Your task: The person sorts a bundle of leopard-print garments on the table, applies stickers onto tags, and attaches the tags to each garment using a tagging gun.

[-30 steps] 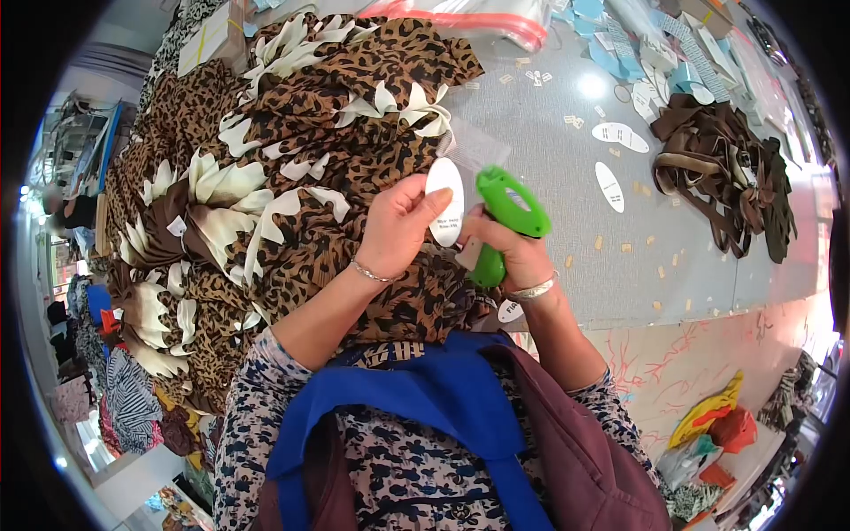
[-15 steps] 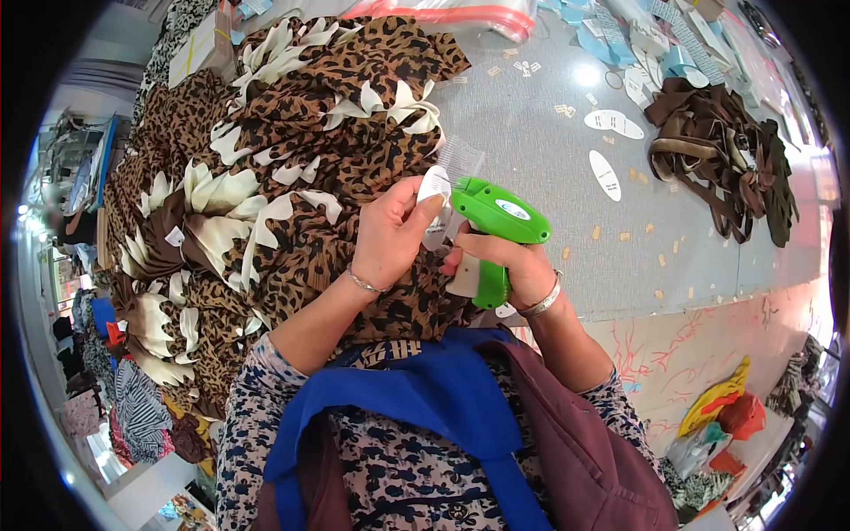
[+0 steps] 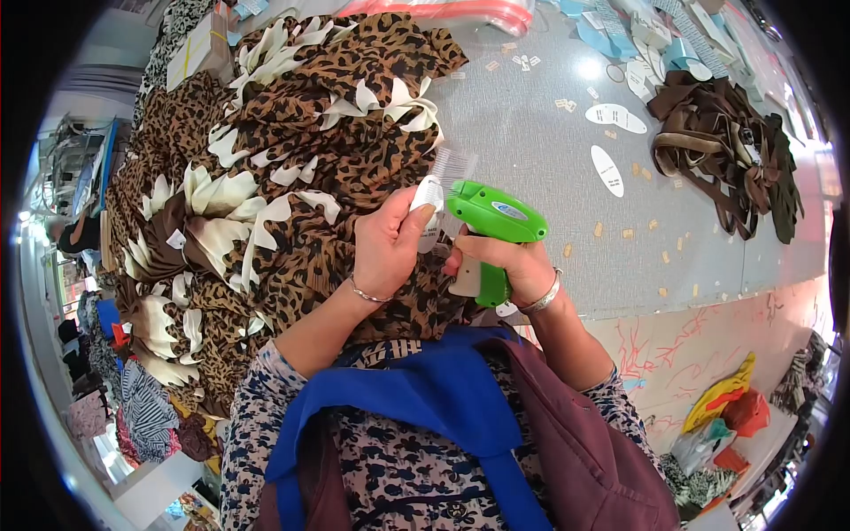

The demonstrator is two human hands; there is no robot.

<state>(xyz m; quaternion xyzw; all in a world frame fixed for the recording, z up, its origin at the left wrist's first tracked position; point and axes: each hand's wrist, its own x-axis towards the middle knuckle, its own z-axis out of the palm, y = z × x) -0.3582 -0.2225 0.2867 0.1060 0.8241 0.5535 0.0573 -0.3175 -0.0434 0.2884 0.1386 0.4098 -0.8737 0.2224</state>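
My right hand point(image 3: 509, 265) is wrapped round the handle of a green tagging gun point(image 3: 498, 212), which has a clip of clear plastic fasteners point(image 3: 456, 165) standing out of its top. Pinched in the fingers of my left hand point(image 3: 388, 246) is a white oval hang tag point(image 3: 428, 196) with small print, held close to the front of the gun. Whether the needle passes through the tag cannot be made out. Beneath both hands lies leopard-print fabric point(image 3: 310, 142) with cream flower shapes, bunched over the left of the table.
Loose white oval tags point(image 3: 607, 171) and small paper bits lie on the grey table point(image 3: 522, 115). A heap of brown straps point(image 3: 717, 142) sits to the right. Blue and white labels point(image 3: 611, 35) are piled at the back, beside clear plastic bags point(image 3: 478, 13) with red edges.
My left hand with the tag and the gun's front have shifted slightly to the left. The tag and gun now sit a little further apart. Both grips stay the same.
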